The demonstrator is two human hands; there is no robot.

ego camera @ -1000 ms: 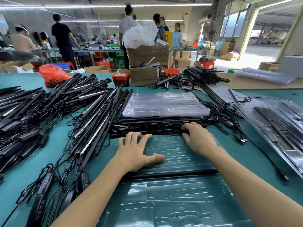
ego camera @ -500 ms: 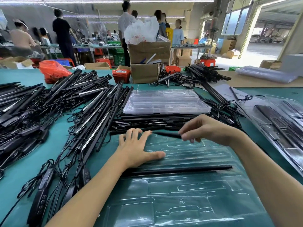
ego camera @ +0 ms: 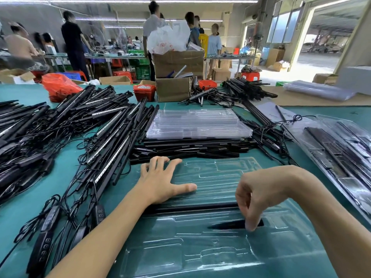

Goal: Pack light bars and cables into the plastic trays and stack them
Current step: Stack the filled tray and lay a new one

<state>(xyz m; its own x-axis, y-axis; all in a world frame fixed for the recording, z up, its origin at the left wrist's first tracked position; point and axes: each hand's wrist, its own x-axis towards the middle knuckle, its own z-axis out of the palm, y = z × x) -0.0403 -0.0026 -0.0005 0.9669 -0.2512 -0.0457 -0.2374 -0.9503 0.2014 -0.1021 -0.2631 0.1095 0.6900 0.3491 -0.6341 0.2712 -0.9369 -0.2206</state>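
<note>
head view | left hand point(ego camera: 160, 181) lying flat, fingers spread, steadying the clear plastic tray point(ego camera: 210, 247) | right hand point(ego camera: 259, 195) pinching a short black bar point(ego camera: 226, 225) into its slot | bar looking light and stiff, best held at one end

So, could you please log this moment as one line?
left hand: flat on clear plastic tray | right hand: pinching short black bar into tray | long black bar: seated

No readable text anywhere. White plastic bag point(ego camera: 168, 38) in the box at upper centre has red print, too blurred to read. Paper sheet point(ego camera: 270, 111) on the bench, right of centre, shows faint marks, illegible.
</note>
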